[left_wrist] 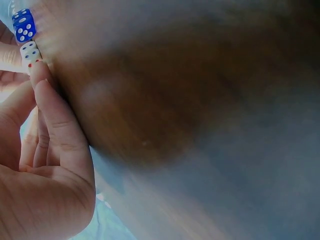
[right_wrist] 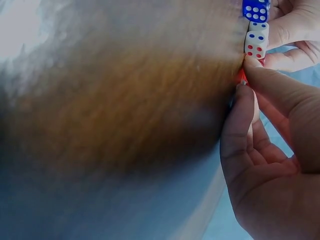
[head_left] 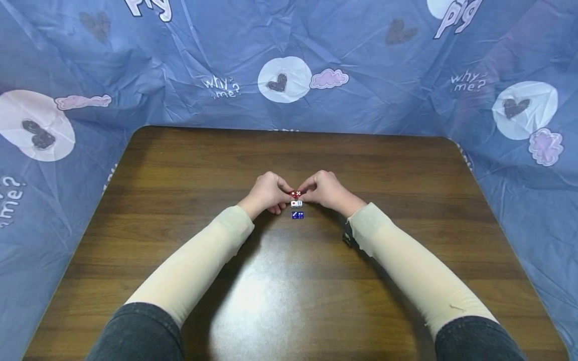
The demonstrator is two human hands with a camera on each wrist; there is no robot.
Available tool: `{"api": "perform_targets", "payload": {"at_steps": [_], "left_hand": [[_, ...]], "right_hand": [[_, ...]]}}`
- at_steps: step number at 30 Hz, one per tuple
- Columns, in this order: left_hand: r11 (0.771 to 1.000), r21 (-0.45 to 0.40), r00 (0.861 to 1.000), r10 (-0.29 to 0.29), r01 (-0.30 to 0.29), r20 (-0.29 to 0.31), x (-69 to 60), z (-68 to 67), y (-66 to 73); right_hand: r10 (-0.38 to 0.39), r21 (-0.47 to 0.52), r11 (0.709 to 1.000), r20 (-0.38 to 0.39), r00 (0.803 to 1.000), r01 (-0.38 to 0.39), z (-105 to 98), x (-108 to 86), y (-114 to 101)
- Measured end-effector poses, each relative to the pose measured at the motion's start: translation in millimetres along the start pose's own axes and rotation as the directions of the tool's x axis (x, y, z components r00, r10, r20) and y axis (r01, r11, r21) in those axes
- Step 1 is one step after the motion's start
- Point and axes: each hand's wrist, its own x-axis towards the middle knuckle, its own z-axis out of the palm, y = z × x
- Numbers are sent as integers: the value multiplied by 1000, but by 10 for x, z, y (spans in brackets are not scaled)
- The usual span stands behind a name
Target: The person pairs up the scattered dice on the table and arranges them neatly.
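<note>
Two red dice (head_left: 295, 193) sit side by side between my hands. My left hand (head_left: 269, 192) pinches the left one from its side; in the left wrist view the fingertips hide it. From the other side my right hand (head_left: 326, 190) pinches the right red die (right_wrist: 243, 76), which shows between thumb and forefinger in the right wrist view. Just nearer to me lies a pair of white dice (head_left: 296, 204) with red and blue pips. A pair of blue dice (head_left: 297, 215) with white pips comes after them, a small gap nearer.
The brown wooden table (head_left: 289, 301) carries the dice, with a bright glare patch in front of them. A blue printed sheet (head_left: 384, 90) hangs behind and around the table. A dark strap (head_left: 347, 234) shows at the right wrist.
</note>
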Motion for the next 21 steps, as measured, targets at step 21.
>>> {"api": "perform_targets", "payload": {"at_steps": [21], "left_hand": [[996, -85, 1000, -15, 17, 22, -62, -98, -47]], "right_hand": [[29, 52, 998, 28, 999, -30, -56, -63, 28]]}}
